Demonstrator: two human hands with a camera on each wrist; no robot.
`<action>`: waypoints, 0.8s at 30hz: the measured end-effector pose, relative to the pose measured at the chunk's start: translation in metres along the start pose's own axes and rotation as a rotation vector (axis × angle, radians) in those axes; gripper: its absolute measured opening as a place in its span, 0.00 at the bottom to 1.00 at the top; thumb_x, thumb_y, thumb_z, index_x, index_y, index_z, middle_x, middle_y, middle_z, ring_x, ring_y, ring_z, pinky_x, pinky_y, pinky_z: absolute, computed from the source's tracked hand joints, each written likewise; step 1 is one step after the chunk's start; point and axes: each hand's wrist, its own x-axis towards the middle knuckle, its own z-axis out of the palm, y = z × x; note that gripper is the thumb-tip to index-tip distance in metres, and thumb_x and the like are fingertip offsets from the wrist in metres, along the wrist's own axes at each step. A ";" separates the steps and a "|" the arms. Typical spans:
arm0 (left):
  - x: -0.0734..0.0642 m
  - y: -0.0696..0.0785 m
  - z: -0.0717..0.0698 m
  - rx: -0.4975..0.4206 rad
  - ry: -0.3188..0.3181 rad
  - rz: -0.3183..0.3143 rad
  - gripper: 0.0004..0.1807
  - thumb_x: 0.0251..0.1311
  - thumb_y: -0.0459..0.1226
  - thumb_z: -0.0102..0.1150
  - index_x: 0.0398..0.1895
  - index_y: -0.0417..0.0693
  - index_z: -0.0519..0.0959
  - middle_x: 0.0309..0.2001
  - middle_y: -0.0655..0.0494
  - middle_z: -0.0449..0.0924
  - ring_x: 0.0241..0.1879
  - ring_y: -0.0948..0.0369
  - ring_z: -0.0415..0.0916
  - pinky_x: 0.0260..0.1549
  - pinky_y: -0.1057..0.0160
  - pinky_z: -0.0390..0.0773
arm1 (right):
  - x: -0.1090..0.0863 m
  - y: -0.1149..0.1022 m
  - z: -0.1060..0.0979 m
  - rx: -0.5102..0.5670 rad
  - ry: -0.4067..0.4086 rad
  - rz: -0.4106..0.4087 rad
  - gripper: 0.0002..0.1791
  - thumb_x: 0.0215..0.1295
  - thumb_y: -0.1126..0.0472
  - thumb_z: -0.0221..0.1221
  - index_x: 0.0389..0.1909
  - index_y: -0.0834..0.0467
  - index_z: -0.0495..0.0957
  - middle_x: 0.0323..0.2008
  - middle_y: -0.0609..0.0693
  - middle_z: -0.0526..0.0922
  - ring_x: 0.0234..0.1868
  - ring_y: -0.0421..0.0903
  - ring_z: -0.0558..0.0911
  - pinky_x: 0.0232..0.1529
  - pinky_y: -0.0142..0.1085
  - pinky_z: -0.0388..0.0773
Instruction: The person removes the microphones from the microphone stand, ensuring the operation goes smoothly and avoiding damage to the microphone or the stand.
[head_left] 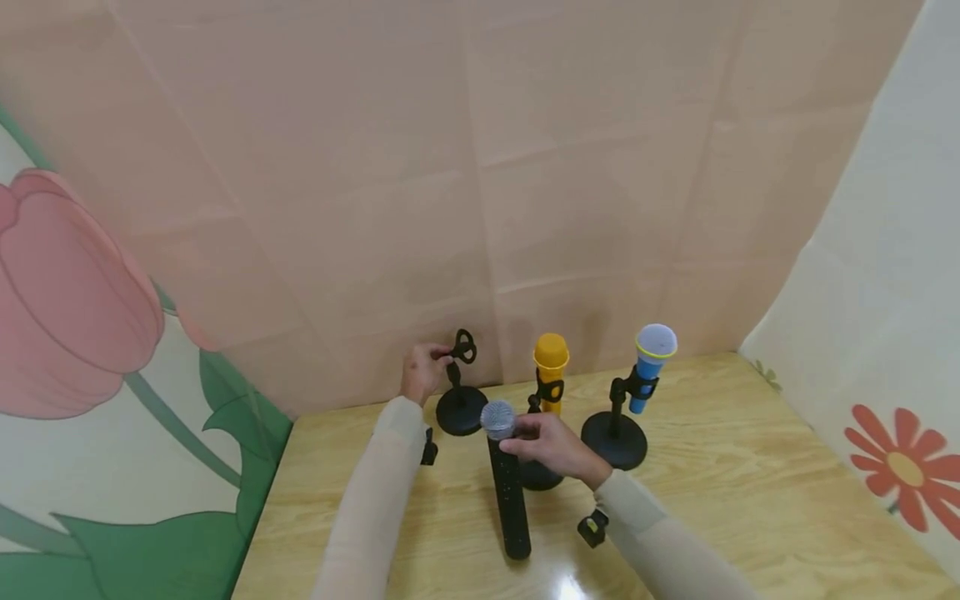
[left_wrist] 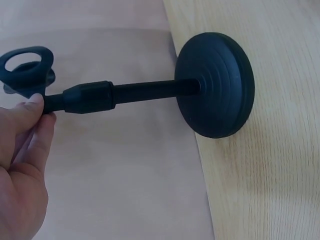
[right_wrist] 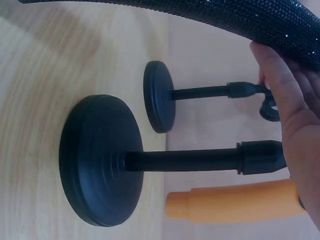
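Observation:
My left hand (head_left: 424,372) pinches the neck of a black desk microphone stand (left_wrist: 150,91) just below its ring-shaped clip (left_wrist: 31,70). The stand's round base (head_left: 461,411) rests near the table's back edge, and its clip holds no microphone. In my right hand (head_left: 553,446) is a black, glittery microphone (head_left: 510,508) with a silver mesh head, gripped near the head, its handle pointing down toward the front of the table. Behind the right hand stands a second stand, whose base (right_wrist: 102,160) shows in the right wrist view, holding a yellow-orange microphone (head_left: 552,354).
On the right, a third black stand (head_left: 615,440) holds a blue microphone (head_left: 651,367) with a whitish head, tilted in its clip. A beige sheet (head_left: 375,208) hangs behind the wooden table (head_left: 720,500). Flower-printed panels flank both sides.

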 end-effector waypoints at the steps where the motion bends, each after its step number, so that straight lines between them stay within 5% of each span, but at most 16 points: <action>1: 0.000 0.000 0.000 0.005 0.003 0.000 0.07 0.61 0.29 0.67 0.41 0.39 0.88 0.42 0.44 0.87 0.43 0.53 0.83 0.44 0.56 0.82 | 0.001 0.001 0.001 0.005 -0.003 -0.004 0.17 0.68 0.57 0.65 0.50 0.67 0.82 0.39 0.54 0.85 0.38 0.45 0.83 0.40 0.45 0.85; 15: -0.004 -0.004 -0.003 -0.005 0.001 0.038 0.06 0.61 0.30 0.68 0.40 0.39 0.88 0.41 0.44 0.87 0.42 0.53 0.84 0.41 0.56 0.83 | 0.009 0.012 0.018 0.081 0.012 0.052 0.16 0.69 0.61 0.64 0.50 0.70 0.81 0.40 0.55 0.86 0.38 0.42 0.84 0.39 0.45 0.85; 24: -0.005 -0.006 -0.007 -0.037 -0.014 0.020 0.06 0.62 0.29 0.67 0.40 0.39 0.89 0.42 0.43 0.87 0.42 0.53 0.83 0.40 0.57 0.82 | 0.003 -0.013 0.023 0.081 0.015 0.070 0.15 0.69 0.63 0.63 0.48 0.72 0.81 0.38 0.55 0.86 0.38 0.45 0.85 0.42 0.53 0.83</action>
